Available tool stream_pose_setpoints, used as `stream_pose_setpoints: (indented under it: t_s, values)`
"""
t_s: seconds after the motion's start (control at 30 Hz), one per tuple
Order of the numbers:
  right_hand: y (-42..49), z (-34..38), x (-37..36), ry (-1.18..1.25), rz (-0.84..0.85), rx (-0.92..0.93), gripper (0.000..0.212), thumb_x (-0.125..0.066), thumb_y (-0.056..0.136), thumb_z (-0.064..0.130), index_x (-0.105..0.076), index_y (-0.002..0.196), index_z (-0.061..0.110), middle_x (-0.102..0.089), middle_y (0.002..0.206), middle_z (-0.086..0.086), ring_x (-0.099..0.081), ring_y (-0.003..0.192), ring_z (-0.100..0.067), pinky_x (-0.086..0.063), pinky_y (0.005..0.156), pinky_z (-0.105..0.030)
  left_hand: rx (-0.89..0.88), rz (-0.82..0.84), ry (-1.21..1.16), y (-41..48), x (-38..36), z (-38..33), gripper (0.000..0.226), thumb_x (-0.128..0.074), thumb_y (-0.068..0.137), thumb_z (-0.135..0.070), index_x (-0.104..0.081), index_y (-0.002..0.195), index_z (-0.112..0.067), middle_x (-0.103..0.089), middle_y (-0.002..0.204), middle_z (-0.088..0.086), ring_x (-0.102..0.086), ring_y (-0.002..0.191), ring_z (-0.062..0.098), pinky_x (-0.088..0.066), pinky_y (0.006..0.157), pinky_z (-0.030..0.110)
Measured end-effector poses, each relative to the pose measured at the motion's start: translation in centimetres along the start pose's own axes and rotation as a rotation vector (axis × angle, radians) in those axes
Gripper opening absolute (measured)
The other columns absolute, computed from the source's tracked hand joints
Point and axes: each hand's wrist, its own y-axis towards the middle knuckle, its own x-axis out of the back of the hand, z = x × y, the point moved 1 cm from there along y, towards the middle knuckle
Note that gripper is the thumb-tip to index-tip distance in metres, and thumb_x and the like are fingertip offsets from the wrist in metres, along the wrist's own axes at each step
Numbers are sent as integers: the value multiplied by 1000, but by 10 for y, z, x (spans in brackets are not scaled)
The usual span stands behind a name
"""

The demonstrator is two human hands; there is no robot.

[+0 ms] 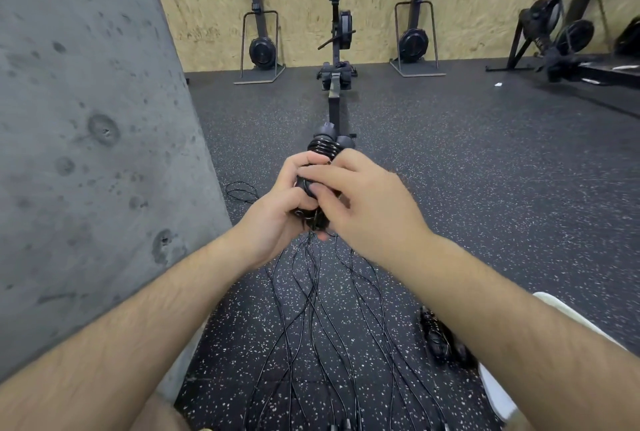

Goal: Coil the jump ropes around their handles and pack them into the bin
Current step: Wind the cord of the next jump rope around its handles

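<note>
Both hands, left hand [277,202] and right hand [367,202], are gripping the handles [327,145] at chest height, coiling rope; loose cords [311,309] are trailing floorward, likely needing further wraps.

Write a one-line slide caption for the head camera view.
Left hand and right hand grip black jump-rope handles wound with black cord; loose black ropes trail across the speckled rubber floor.
</note>
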Motion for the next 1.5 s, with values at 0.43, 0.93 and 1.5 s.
stream_pose_setpoints:
  t_s: [0.43,0.93,1.5]
  values:
    - [7,-10,1,-145,-128,164,15,-56,88,17,-66,98,20,-63,96,1,-64,77,-28,-52,58,-40,185,149,31,3,2,13,63,-41,70,0,-41,130,-22,-60,102,20,-61,77,41,-47,60,40]
    - [9,-36,4,50,-93,-123,12,-61,92,12,-72,92,14,-60,92,1,-57,86,-18,-48,81,-37,173,118,-29,3,0,12,89,-44,71,6,-44,147,-40,-61,124,17,-59,95,37,-43,70,42]
    - [-14,-46,-5,364,-52,-583,54,-75,76,21,-45,119,34,-59,107,6,-61,89,-14,-45,71,-24,-62,-113,518,17,-14,27,79,-78,87,-6,-44,149,-41,-60,139,-6,-68,109,11,-51,80,16]
